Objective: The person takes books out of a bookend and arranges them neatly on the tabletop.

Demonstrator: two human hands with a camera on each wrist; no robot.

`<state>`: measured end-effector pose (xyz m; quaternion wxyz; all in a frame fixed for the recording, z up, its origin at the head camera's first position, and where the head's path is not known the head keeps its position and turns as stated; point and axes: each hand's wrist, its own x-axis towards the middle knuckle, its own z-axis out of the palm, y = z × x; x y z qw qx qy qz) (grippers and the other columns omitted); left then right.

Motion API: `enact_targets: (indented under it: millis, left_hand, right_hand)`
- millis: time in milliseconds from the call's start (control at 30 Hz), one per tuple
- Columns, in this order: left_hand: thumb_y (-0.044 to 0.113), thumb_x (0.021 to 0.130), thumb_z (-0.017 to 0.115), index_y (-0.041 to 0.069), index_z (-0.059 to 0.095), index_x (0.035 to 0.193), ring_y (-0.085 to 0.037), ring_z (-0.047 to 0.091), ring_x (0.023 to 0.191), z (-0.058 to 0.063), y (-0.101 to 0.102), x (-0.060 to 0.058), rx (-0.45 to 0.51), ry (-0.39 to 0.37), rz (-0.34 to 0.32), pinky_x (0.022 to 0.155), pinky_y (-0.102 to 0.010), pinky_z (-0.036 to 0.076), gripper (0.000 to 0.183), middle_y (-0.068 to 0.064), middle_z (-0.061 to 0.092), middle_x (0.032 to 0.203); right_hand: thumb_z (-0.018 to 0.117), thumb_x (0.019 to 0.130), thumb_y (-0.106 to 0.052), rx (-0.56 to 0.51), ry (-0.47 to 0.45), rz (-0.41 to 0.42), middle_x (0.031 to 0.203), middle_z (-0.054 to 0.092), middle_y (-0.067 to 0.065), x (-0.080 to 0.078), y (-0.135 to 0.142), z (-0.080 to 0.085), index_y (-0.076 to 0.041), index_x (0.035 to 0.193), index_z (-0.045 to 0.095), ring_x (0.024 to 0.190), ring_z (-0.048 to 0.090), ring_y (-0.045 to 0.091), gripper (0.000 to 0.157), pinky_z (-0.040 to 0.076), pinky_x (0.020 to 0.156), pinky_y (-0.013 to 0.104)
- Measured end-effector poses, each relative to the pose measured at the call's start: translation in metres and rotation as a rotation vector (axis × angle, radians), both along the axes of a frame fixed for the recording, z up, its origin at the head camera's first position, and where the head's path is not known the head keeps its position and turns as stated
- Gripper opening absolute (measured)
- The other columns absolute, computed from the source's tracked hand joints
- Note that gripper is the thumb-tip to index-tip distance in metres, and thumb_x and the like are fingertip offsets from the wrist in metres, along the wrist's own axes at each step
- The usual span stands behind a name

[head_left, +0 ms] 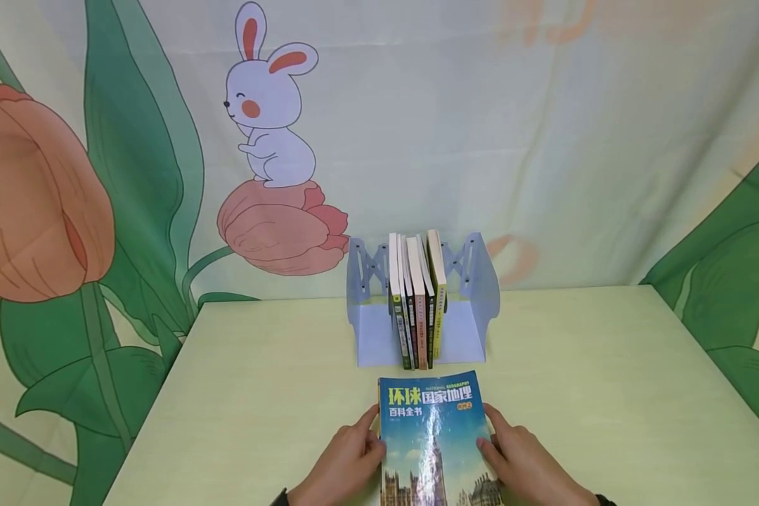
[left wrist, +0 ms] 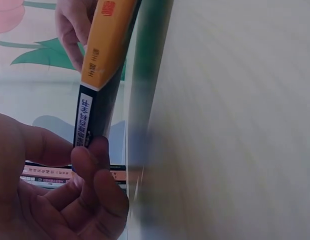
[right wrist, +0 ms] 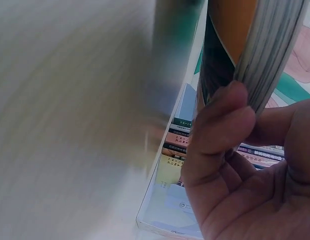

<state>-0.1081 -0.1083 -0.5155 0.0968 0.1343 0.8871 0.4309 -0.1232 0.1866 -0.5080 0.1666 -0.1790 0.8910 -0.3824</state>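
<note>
A blue-covered paperback book [head_left: 436, 436] with a clock tower on its front is tilted up above the near part of the table. My left hand [head_left: 352, 453] pinches its left side, thumb on the cover edge; in the left wrist view that hand [left wrist: 70, 185] holds the dark and orange spine [left wrist: 102, 70]. Its opposite side is gripped by my right hand [head_left: 521, 453]. The right wrist view has the right hand's [right wrist: 230, 150] fingers and thumb around the page edges [right wrist: 277, 45]. The book's lower end runs out of the head view.
Behind the book, a light-blue bookend rack [head_left: 485, 302] stands on the pale table [head_left: 259, 393]. Several upright books [head_left: 417, 302] fill its middle, with space to either side inside the rack. A curtain [head_left: 417, 140] printed with a rabbit and tulips hangs at the table's far edge.
</note>
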Motion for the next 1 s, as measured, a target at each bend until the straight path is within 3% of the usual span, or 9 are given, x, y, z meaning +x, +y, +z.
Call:
enact_targets:
  millis: [400, 1000]
  left_hand:
    - [0.01, 0.092, 0.052, -0.01, 0.034, 0.146, -0.004, 0.044, 0.053, -0.0042, 0.0013, 0.0002, -0.028, -0.047, 0.013, 0.055, -0.021, 0.038, 0.06, 0.007, 0.054, 0.063]
    - [0.011, 0.091, 0.053, -0.012, 0.037, 0.144, -0.005, 0.048, 0.055, -0.0088, 0.0014, 0.0002, -0.048, -0.08, 0.022, 0.052, -0.021, 0.036, 0.06, 0.005, 0.057, 0.066]
  right_hand:
    - [0.052, 0.102, -0.027, 0.02, -0.017, -0.005, 0.095, 0.074, 0.002, 0.0, -0.0007, -0.0043, 0.001, 0.148, 0.031, 0.079, 0.067, 0.006, 0.058, 0.053, 0.072, 0.03]
    - [0.054, 0.101, -0.029, 0.045, -0.117, -0.026, 0.106, 0.073, 0.008, -0.0046, -0.0003, -0.01, 0.005, 0.148, 0.031, 0.09, 0.068, 0.013, 0.062, 0.056, 0.077, 0.039]
